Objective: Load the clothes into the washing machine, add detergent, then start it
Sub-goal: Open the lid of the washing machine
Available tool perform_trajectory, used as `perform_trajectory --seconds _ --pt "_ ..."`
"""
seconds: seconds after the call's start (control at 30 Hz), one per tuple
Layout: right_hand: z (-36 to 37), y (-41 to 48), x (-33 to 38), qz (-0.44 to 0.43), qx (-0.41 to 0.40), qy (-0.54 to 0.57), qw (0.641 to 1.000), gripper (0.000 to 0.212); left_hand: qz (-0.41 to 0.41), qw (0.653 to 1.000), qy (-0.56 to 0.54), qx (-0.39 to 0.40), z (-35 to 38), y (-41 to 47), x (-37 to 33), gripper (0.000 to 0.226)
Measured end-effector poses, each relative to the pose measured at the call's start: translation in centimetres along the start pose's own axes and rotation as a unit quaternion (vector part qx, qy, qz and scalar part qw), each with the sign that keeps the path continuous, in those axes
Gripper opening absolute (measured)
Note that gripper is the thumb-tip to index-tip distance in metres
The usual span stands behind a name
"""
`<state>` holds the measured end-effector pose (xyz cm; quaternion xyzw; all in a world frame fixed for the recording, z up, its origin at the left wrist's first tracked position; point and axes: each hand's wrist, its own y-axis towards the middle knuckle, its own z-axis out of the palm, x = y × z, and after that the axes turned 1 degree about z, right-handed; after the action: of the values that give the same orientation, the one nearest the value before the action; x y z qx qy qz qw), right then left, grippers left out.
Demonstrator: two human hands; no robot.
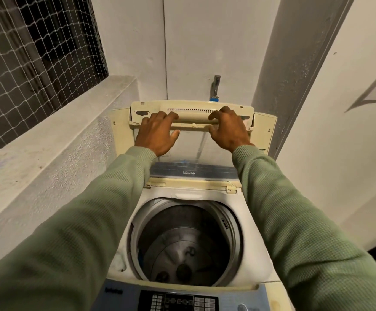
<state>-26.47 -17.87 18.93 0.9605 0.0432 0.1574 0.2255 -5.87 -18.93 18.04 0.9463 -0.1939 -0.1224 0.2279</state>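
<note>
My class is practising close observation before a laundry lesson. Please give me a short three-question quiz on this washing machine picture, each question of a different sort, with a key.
1. True or false: the lid is raised, and both the left hand and the right hand grip it.
2. What is mounted behind the lid? A) a tap B) a shelf C) a mirror
3. Fill in: of the lid and the control panel, the ____ is nearer the person.
Key: 1 true; 2 A; 3 control panel.
</note>
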Motion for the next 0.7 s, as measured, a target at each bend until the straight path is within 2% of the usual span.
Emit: perform_trajectory --seconds 0.13,0.3,0.7 --pt "0.1 -2.9 0.8 0.012 -0.015 0.008 1.000 0.032 0.000 1.000 -0.003 -0.012 -0.7 -2.5 -0.7 0.042" --pt "-0.4 -6.4 2.1 0.035 0.033 0.042 0.998 0.030 0.007 1.000 -0.026 0.001 -1.8 -5.6 -0.6 0.040" --pt "-0.6 -17.6 6.7 0.044 0.088 0.016 0.995 0.027 0.018 0.993 -0.087 0.076 -2.5 -16.1 -0.3 0.040"
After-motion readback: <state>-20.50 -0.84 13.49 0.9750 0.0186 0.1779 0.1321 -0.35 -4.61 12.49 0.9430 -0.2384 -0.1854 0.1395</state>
